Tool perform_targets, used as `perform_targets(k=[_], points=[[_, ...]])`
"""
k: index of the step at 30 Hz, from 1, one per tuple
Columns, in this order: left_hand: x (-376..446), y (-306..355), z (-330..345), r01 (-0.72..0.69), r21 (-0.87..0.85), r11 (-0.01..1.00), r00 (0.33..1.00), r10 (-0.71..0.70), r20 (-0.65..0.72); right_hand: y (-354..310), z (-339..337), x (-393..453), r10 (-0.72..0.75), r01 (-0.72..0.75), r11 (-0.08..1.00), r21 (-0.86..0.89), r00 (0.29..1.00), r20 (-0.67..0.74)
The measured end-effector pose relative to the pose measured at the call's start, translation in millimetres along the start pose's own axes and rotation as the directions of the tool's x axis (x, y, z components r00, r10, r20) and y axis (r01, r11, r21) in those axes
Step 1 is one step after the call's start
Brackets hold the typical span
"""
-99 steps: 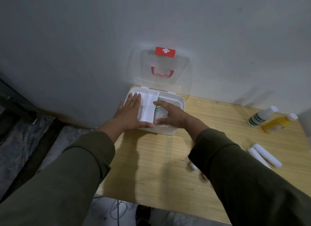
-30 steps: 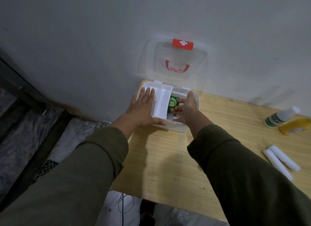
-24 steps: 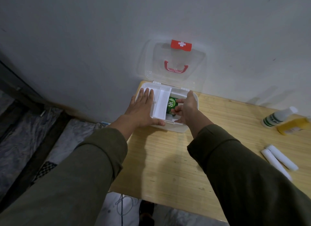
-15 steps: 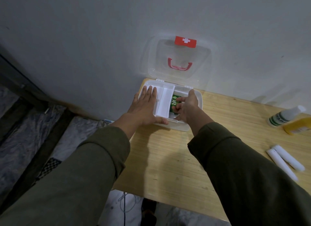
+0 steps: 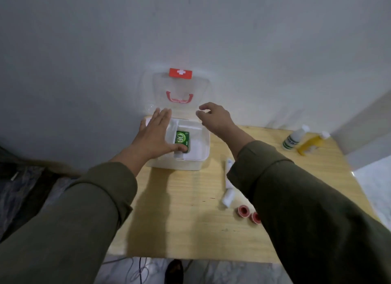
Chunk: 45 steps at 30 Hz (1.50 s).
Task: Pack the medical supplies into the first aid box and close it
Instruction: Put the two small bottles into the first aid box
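Far left is just floor and a dark sleeve, nothing useful there. First real thing is the left hand (image 5: 155,135), fingers flat and spread over the left side of the first aid box (image 5: 179,164), thumb resting on the green packet (image 5: 182,139) lying inside. It's pressing down, not gripping anything. The box sits at the back left corner of the wooden table (image 5: 186,220), its clear lid (image 5: 179,89) standing open against the wall, red handle (image 5: 179,97) and red cross latch (image 5: 180,73) on it.

Next over, the right hand (image 5: 213,118) hangs in the air above the box's right rim, fingers loosely curled, holding nothing.

Still on the table: white gauze rolls (image 5: 228,196) just right of the box, two red-and-white tape rolls (image 5: 243,211) nearer the front, and a white bottle (image 5: 293,138) beside a yellow bottle (image 5: 310,143) at the far right.

My guess on handling: everything is light. Gauze is soft and squashy, so pinch it mid-roll. Bottles look slick, grab round the body. That thin lid probably flexes, so I'd push it down by the top edge near the latch.
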State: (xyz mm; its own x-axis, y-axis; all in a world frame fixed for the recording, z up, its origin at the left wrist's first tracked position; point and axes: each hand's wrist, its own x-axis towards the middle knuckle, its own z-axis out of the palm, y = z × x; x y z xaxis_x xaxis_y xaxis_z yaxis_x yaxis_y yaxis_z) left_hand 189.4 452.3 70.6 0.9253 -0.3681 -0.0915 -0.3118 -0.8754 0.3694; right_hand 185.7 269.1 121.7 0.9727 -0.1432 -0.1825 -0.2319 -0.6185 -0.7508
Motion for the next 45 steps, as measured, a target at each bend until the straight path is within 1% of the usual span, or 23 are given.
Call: perform_targets(k=[3, 4, 7, 10, 13, 18, 23, 25, 28, 32, 36, 38, 45], points=[[11.9, 37.7, -1.6, -0.093, -0.035, 0.995, 0.996, 0.093, -0.009, 23.5, -35.0, -15.4, -0.075, 0.060, 0.970, -0.237, 0.996, -0.056], [15.6, 52.6, 0.3, -0.120, -0.041, 0.992, 0.993, 0.120, -0.008, 34.1, -47.3, -20.3, -0.073, 0.051, 0.957, -0.286, 0.995, -0.067], [26.4, 98.9, 13.1, -0.193, -0.049, 0.980, 0.981, 0.193, 0.004, 71.2, -85.5, -37.1, 0.003, -0.034, 0.928, -0.370, 0.996, -0.084], [36.6, 146.2, 29.5, -0.257, -0.032, 0.966, 0.966, 0.257, 0.014, 112.7, -121.3, -56.4, 0.087, -0.136, 0.896, -0.422, 0.987, -0.133], [43.7, 191.2, 47.8, -0.307, -0.035, 0.951, 0.951, 0.308, 0.027, 151.8, -153.3, -73.9, 0.126, -0.202, 0.876, -0.438, 0.973, -0.195], [56.4, 255.3, 77.3, -0.358, -0.029, 0.933, 0.931, 0.359, 0.065, 204.8, -196.7, -91.7, 0.101, -0.238, 0.864, -0.444, 0.945, -0.311], [73.0, 308.7, 104.4, -0.391, -0.003, 0.921, 0.916, 0.389, 0.098, 246.3, -231.3, -97.9, 0.102, -0.262, 0.843, -0.470, 0.935, -0.339], [82.1, 322.3, 112.2, -0.387, -0.020, 0.922, 0.918, 0.387, 0.093, 258.7, -240.5, -93.2, 0.086, -0.250, 0.851, -0.461, 0.933, -0.349], [98.1, 335.2, 125.1, -0.350, -0.094, 0.932, 0.934, 0.354, 0.041, 272.5, -250.2, -82.0, 0.063, -0.221, 0.898, -0.380, 0.921, -0.385], [117.0, 340.9, 147.0, -0.328, -0.176, 0.928, 0.945, 0.324, -0.051, 285.9, -251.0, -62.9, -0.041, -0.093, 0.951, -0.295, 0.907, -0.420], [129.1, 338.1, 167.2, -0.377, -0.290, 0.880, 0.921, 0.321, -0.223, 306.4, -241.2, -38.5, -0.153, 0.017, 0.957, -0.290, 0.877, -0.455], [135.6, 336.4, 174.7, -0.395, -0.313, 0.864, 0.907, 0.313, -0.281, 317.2, -237.2, -28.6, -0.190, 0.044, 0.951, -0.307, 0.864, -0.467], [147.3, 331.3, 194.3, -0.375, -0.415, 0.829, 0.919, 0.273, -0.286, 335.9, -224.0, -10.6, -0.229, 0.118, 0.960, -0.253, 0.850, -0.474]])
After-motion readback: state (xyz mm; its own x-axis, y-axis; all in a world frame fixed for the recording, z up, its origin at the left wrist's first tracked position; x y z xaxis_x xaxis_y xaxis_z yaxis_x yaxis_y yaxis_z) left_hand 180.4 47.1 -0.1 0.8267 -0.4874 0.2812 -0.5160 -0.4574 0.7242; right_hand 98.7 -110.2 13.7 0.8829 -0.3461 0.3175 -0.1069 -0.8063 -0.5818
